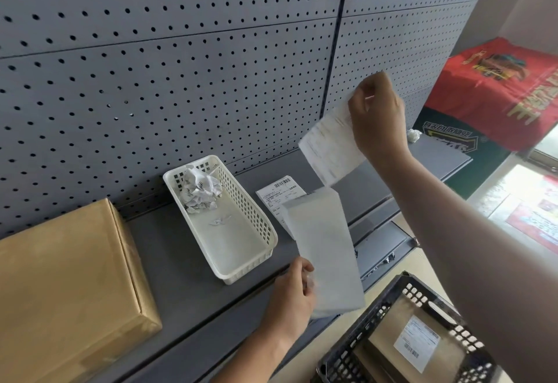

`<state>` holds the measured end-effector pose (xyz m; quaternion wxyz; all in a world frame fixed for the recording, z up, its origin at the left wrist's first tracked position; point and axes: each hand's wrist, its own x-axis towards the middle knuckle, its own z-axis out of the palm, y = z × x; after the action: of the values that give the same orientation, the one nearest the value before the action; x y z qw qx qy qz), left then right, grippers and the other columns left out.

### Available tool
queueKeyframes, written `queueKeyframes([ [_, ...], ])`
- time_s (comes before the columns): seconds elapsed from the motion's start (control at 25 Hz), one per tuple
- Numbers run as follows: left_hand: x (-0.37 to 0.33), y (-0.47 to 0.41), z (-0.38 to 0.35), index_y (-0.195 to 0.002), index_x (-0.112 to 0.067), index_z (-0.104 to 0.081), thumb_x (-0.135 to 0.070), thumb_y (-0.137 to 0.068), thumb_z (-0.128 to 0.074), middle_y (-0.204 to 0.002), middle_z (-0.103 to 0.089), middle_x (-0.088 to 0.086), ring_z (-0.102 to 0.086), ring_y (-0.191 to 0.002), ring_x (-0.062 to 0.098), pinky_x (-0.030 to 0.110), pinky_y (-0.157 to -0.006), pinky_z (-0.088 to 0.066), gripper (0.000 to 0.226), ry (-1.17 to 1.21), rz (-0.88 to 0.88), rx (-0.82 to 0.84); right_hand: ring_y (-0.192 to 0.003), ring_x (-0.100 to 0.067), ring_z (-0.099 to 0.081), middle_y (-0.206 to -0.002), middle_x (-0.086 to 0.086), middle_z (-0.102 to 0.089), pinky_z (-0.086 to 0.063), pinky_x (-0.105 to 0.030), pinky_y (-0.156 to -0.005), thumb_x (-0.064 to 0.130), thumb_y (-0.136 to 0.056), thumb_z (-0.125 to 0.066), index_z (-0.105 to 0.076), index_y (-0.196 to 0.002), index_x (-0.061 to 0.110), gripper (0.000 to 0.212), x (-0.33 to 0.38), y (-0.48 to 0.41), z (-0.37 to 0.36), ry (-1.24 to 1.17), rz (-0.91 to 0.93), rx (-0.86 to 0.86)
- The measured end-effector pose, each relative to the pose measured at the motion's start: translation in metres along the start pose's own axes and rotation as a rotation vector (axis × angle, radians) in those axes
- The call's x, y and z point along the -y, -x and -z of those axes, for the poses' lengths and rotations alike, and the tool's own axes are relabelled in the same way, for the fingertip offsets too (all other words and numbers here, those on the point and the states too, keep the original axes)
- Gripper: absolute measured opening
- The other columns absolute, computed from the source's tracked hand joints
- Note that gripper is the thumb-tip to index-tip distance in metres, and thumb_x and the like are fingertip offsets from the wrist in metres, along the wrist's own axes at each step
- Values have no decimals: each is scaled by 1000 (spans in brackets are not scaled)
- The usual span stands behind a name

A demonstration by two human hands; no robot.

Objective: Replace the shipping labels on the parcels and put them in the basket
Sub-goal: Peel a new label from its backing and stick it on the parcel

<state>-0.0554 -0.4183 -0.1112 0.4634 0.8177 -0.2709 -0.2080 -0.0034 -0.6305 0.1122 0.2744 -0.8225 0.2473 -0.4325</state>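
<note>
- The right hand [377, 114] is raised in front of the pegboard [181, 65], its fingers curled and pinching the top corner of a printed shipping label [330, 147], which hangs slanting below it.
- The left hand [294, 295], lower and over the front edge of the shelf [187, 280], grips the left edge of a blank white backing sheet [324, 250] between thumb and curled fingers.
- The label's lower end meets the top of the backing sheet; both are held in the air above the shelf.
- Behind the sheet, a second printed label [277, 191] lies flat on the shelf, just right of a white perforated tray [250, 210].
- Crumpled label scraps [199, 189] sit in the tray's back end, nearest the pegboard.
- A brown cardboard parcel [69, 286] rests at the left end of the shelf, well apart from the hands.
- Below the shelf's front edge, at the lower right, a black basket [356, 349] holds another brown parcel [389, 331] with a white label [416, 343] stuck on its top face.
- A red printed cloth [507, 87] lies beyond the shelf's right end.
</note>
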Motion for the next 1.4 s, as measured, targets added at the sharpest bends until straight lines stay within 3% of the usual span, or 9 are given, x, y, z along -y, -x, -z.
queueKeyframes([
  [0.12, 7, 5, -10, -114, -22, -56, -8, -94, -54, -88, -65, -2, -66, -78, 18, 38, -75, -55, 25, -91, 30, 92, -85, -18, -59, -90, 4, -61, -50, -39, -78, 19, -95, -46, -54, -100, 8, 15, 3, 1, 2, -43, 26, -17],
  [0.2, 5, 8, -14, -117, -23, -54, -7, -92, -55, -96, -65, -3, -65, -84, 16, 33, -83, -55, 30, -133, 58, 206, -80, -7, -59, -88, 7, -61, -49, -26, -75, 18, -95, -46, -55, -100, 8, 14, 7, 5, 3, -73, 44, 3],
  [0.36, 1, 12, -13, -103, -32, -58, -22, -96, -62, -107, -72, 1, -70, -99, 16, 27, -89, -55, 13, -182, 68, 363, -74, 13, -55, -81, 14, -57, -41, -7, -67, 17, -96, -49, -55, -98, 10, 9, 14, 19, 2, -117, 77, 61],
  [0.48, -11, 7, -1, -99, -19, -68, -29, -100, -57, -97, -75, -3, -71, -90, 10, 28, -84, -58, 15, -107, 61, 254, -76, 12, -56, -81, 15, -58, -41, -6, -68, 14, -96, -50, -54, -96, 13, 5, 20, 33, 1, -163, 94, 109],
  [0.64, -57, -4, 34, -107, -7, -68, -27, -106, -52, -98, -76, 12, -74, -94, 22, 32, -85, -61, 25, 451, 82, 142, -78, 14, -57, -82, 18, -59, -41, -3, -71, 12, -96, -51, -54, -95, 15, 4, 30, 58, 2, -198, 126, 175],
  [0.88, -114, -17, 104, -114, -2, -67, -36, -105, -51, -107, -76, 15, -74, -103, 24, 32, -88, -60, 39, 963, 59, -85, -90, 8, -62, -90, 19, -64, -48, -10, -79, 20, -95, -53, -54, -96, 17, 3, 32, 105, 11, -190, 217, 323],
  [1.04, -129, -11, 130, -112, -8, -71, -42, -103, -52, -94, -77, 8, -74, -84, 16, 25, -72, -58, 40, 1016, 58, -112, -92, -8, -65, -99, 11, -65, -54, -32, -77, 28, -98, -50, -57, -102, 16, 15, 34, 131, 18, -134, 436, 451],
  [1.2, -126, -6, 143, -112, -18, -73, -27, -103, -57, -105, -79, 6, -72, -88, 16, 30, -74, -57, 21, 953, 68, -165, -89, -15, -64, -102, 6, -62, -54, -35, -71, 19, -98, -54, -62, -105, 13, 12, 38, 144, 17, -117, 593, 536],
  [1.4, -117, 3, 158, -100, -23, -75, -20, -102, -59, -96, -79, -2, -72, -78, 9, 35, -76, -55, 17, 860, 67, -270, -105, -12, -63, -111, 6, -63, -52, -33, -88, 19, -96, -56, -68, -108, 14, 17, 50, 147, 15, -283, 527, 635],
])
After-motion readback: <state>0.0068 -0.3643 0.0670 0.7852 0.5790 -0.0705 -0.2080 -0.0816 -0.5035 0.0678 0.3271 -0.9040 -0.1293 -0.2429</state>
